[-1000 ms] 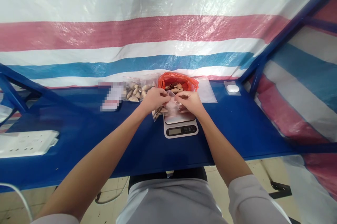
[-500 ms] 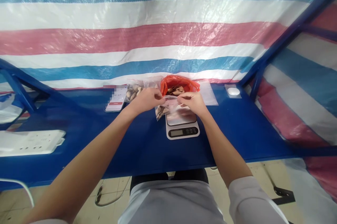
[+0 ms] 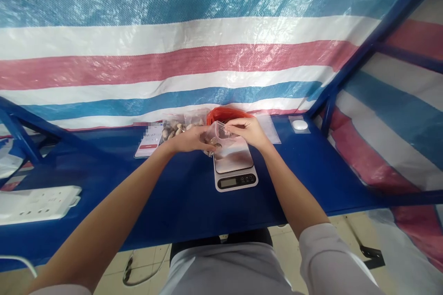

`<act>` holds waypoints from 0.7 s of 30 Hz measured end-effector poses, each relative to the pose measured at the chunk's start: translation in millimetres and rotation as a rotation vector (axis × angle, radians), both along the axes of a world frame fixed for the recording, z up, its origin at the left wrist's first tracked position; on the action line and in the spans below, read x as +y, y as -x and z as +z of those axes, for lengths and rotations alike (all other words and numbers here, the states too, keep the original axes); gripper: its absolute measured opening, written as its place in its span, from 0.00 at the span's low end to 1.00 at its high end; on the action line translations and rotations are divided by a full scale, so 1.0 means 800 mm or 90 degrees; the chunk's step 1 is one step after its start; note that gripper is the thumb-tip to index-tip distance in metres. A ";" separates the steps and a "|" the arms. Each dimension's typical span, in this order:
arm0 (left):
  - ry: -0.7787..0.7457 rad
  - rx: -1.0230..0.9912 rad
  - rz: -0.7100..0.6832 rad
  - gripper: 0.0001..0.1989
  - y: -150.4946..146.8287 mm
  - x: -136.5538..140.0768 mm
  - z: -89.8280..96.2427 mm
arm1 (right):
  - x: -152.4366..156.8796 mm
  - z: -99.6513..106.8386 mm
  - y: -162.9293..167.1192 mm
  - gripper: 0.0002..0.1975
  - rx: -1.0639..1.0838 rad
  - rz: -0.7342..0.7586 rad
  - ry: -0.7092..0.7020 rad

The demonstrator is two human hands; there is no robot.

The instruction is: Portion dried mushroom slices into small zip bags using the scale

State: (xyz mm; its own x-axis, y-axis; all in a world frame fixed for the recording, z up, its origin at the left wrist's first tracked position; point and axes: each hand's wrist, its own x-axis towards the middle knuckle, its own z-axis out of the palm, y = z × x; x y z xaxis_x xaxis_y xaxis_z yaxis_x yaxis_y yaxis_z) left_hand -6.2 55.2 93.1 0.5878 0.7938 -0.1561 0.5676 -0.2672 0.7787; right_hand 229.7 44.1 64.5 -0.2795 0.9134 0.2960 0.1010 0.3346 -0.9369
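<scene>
A clear plastic zip bag (image 3: 218, 134) with some brownish dried pieces in it is held between my hands, over the back left of a white kitchen scale (image 3: 236, 181). My left hand (image 3: 194, 139) is closed around the bag's left side and lower part. My right hand (image 3: 245, 129) pinches the bag's upper right edge. Right behind my hands is a red plastic bag (image 3: 226, 113), mostly hidden by them. To the left, filled clear bags (image 3: 173, 128) of brown-and-beige pieces lie beside my left hand.
A phone (image 3: 149, 140) showing a timer lies left of the filled bags. Flat clear bags (image 3: 270, 128) lie right of the red bag. A small white object (image 3: 299, 125) sits at the right, a power strip (image 3: 41, 205) at the left. Striped sheeting (image 3: 173, 69) hangs behind the blue table.
My left hand has gone from pinching the zip bag's top edge to gripping its side. The bag is lifted and tilted, its mouth more open. The view has shifted slightly.
</scene>
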 end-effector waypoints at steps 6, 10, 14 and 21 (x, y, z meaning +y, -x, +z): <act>0.002 0.005 -0.010 0.19 0.004 0.004 0.003 | 0.017 -0.020 -0.011 0.14 0.062 -0.024 0.042; -0.027 0.062 0.024 0.22 0.003 0.009 0.013 | 0.030 -0.030 -0.019 0.12 0.062 -0.056 0.047; -0.038 0.116 0.036 0.24 0.001 0.020 0.028 | 0.040 -0.027 -0.026 0.14 0.140 -0.107 0.053; -0.089 0.185 0.024 0.21 -0.015 0.042 0.058 | 0.057 -0.009 -0.015 0.16 0.114 -0.084 0.030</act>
